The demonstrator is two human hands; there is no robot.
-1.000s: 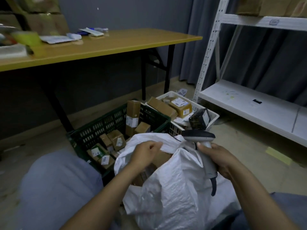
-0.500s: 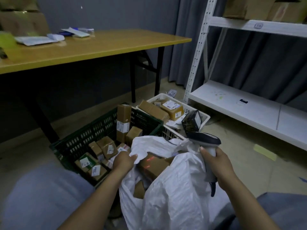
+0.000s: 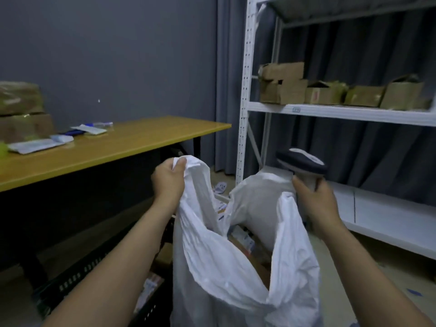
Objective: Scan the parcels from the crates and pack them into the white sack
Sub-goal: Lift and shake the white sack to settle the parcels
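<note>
Packing looks to be the step in hand: your left hand [image 3: 168, 179] has fingers and thumb curled round the near-left lip of the white sack [image 3: 224, 267] and holds it high, so the mouth gapes just right of those fingers. Below and right of them, inside the mouth, parcels [image 3: 243, 239] lie in brown card with pale labels. Further right, your right hand [image 3: 316, 204] wraps its fingers round the grip of the scanner [image 3: 300, 161], whose dark head sits just above your thumb. The sack's far lip lies against that hand, but I cannot tell whether your fingers pinch it too. Neither hand carries a parcel, so the next move, as I judge it, calls for freeing your left fingers, reaching down to the dark crate [image 3: 77, 279] under your left forearm, and bringing a label before the scanner. The sack is limp and may slump shut once released. Left of your left fingers runs a wooden table [image 3: 141, 142] bearing papers [image 3: 37, 145], with a grey wall [image 3: 106, 55] behind. A curtain [image 3: 226, 67] hangs between your hands, and above your right fingers a white shelf rack [image 3: 330, 112] holds cardboard boxes [image 3: 283, 88].
</note>
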